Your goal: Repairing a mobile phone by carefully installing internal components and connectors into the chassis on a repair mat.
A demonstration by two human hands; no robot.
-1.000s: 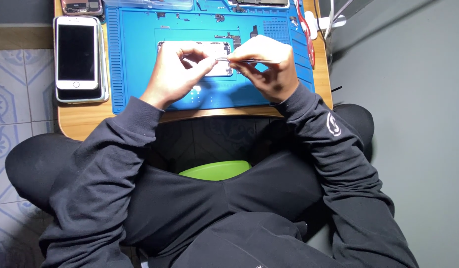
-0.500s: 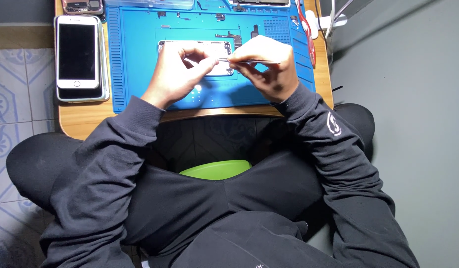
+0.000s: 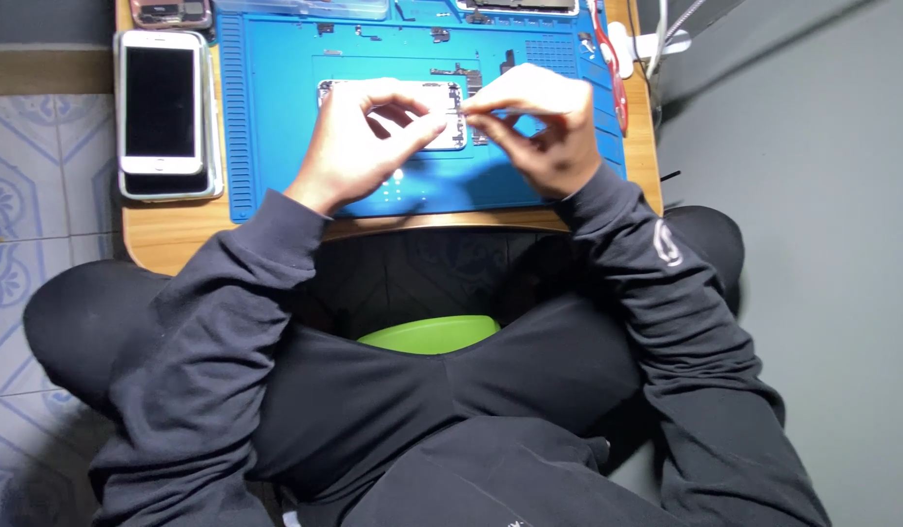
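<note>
Two hands (image 3: 451, 132), one blue mat (image 3: 276, 146), two stacked phones (image 3: 161, 102)

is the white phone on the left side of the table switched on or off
Off, or at least dark: the white phone lies face up on a stack at the wooden table's left edge, its screen plain black. Neither hand touches it.

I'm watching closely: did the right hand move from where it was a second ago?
No. The right hand remains over the right end of the opened phone on the blue mat, meeting the left hand.
</note>
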